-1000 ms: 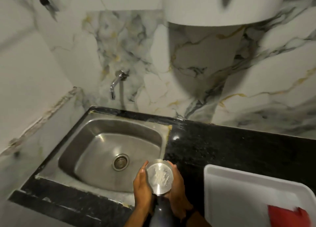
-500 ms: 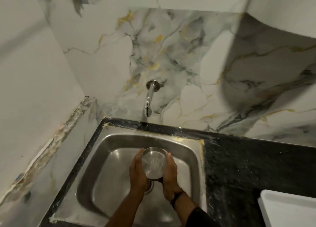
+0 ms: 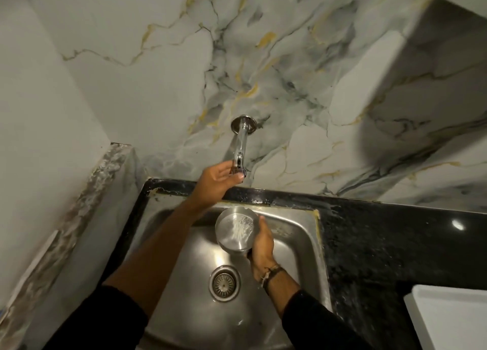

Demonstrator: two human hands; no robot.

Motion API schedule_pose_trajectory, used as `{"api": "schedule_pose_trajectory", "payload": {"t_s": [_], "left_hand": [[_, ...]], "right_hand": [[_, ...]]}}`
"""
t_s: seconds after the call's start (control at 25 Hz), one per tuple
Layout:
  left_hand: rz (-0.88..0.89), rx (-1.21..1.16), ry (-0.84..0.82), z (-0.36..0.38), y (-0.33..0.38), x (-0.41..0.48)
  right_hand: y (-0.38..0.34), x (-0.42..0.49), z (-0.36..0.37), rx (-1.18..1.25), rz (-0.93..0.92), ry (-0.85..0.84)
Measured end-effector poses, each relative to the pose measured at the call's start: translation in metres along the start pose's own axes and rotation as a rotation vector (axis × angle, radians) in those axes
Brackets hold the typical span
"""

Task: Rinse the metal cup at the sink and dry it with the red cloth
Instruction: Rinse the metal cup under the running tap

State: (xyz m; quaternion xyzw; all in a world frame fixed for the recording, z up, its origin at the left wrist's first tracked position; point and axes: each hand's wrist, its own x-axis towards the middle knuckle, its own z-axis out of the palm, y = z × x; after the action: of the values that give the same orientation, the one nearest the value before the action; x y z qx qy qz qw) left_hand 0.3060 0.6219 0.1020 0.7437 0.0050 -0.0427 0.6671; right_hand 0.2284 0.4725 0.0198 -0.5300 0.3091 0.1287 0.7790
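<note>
- My right hand (image 3: 259,246) has its fingers (image 3: 262,224) wrapped round the metal cup (image 3: 236,229), held over the sink (image 3: 295,233).
- My left hand (image 3: 216,182) pinches the tap (image 3: 239,152) tip.
- Black desk (image 3: 395,244) lies right.

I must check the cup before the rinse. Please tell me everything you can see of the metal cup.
The metal cup looks like brushed steel, round, with a thin rim and a bright reflection inside. It is upright, mouth tilted a little toward the camera, above the sink basin and below the tap. Only the right hand holds it, from its right side. Whether water is inside is unclear.
</note>
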Motion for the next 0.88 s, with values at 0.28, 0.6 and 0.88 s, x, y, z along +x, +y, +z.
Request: {"api": "schedule_pose_trajectory", "payload": {"t_s": [0.28, 0.6, 0.88], "left_hand": [[0.102, 0.471, 0.333, 0.010, 0.004, 0.012], [0.064, 0.687, 0.410, 0.025, 0.019, 0.003], [-0.035, 0.311, -0.069, 0.000, 0.016, 0.025]], "right_hand": [[0.000, 0.012, 0.006, -0.024, -0.029, 0.033], [0.008, 0.026, 0.012, 0.000, -0.099, 0.043], [0.010, 0.035, 0.005, -0.021, -0.077, 0.015]]}}
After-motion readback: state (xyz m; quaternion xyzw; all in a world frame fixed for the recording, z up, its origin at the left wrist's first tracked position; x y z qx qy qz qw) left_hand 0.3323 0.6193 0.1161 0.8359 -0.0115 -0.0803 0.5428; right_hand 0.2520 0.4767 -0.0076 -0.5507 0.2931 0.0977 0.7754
